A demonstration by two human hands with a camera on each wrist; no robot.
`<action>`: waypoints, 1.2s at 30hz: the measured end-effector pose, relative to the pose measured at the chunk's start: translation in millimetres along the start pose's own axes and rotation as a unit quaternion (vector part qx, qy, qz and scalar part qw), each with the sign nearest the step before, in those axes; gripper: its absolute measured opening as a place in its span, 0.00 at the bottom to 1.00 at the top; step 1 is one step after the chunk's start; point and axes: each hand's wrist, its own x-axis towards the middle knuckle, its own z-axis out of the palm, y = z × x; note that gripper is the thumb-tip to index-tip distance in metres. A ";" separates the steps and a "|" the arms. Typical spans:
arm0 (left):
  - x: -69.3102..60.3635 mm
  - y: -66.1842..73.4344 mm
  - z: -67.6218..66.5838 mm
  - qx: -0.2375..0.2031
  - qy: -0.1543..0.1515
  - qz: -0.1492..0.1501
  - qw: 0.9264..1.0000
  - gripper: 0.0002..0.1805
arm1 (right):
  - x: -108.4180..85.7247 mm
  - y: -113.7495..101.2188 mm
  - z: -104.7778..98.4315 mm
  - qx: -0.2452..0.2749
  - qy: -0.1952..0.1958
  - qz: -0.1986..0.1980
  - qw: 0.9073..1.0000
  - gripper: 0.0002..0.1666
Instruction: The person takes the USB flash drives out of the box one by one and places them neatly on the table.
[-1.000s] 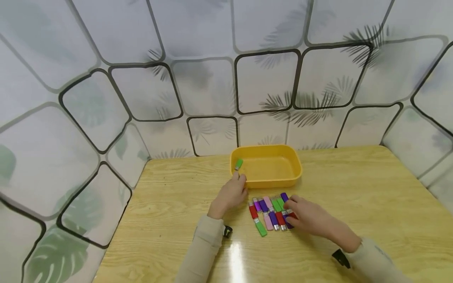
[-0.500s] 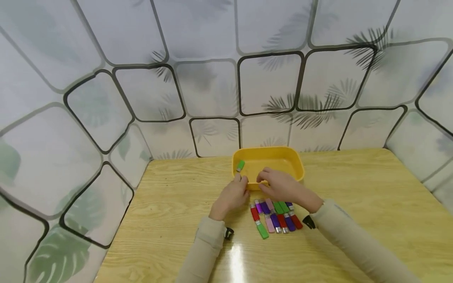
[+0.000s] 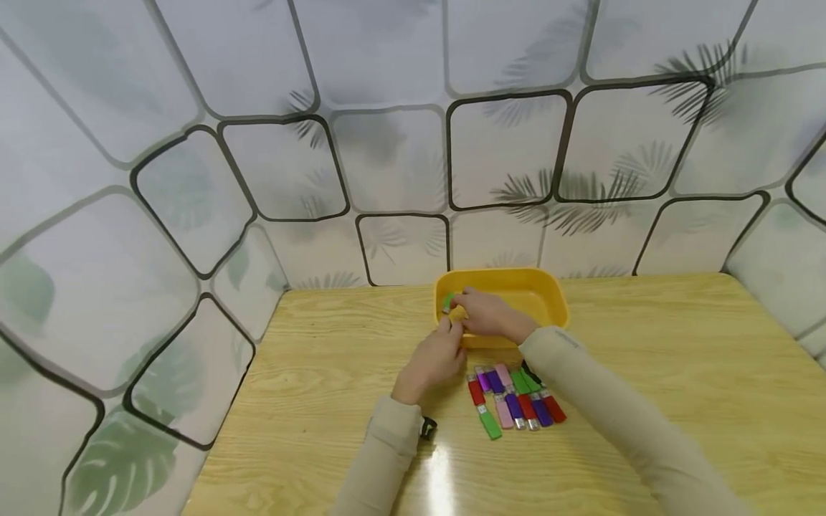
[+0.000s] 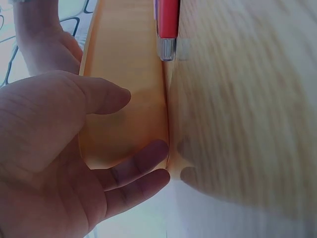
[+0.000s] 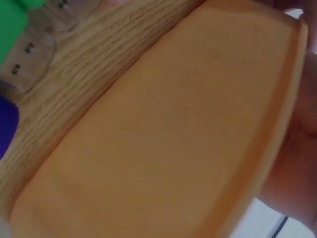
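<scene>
My left hand is at the front left corner of a yellow plastic tray. In the left wrist view its thumb lies against the tray's front wall, with two fingers around the lower corner. My right hand reaches over the front rim into the tray's left end. Its fingertips are beside a green USB stick lying there; whether they pinch it is hidden. In the right wrist view the tray's outer wall covers most of the fingers.
In front of the tray several USB sticks lie in two close rows on the wooden table. Among them are a red stick, a green stick and a pink stick. A patterned wall stands behind.
My right hand has left the right end of the USB stick rows, crossed the tray's front rim and moved left to the green stick inside. The left hand stays at the tray corner.
</scene>
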 end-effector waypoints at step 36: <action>-0.6 2.7 -2.2 -0.004 -0.004 -0.005 1.000 0.10 | 7.8 34.3 16.8 0.087 -0.016 0.042 0.995 0.19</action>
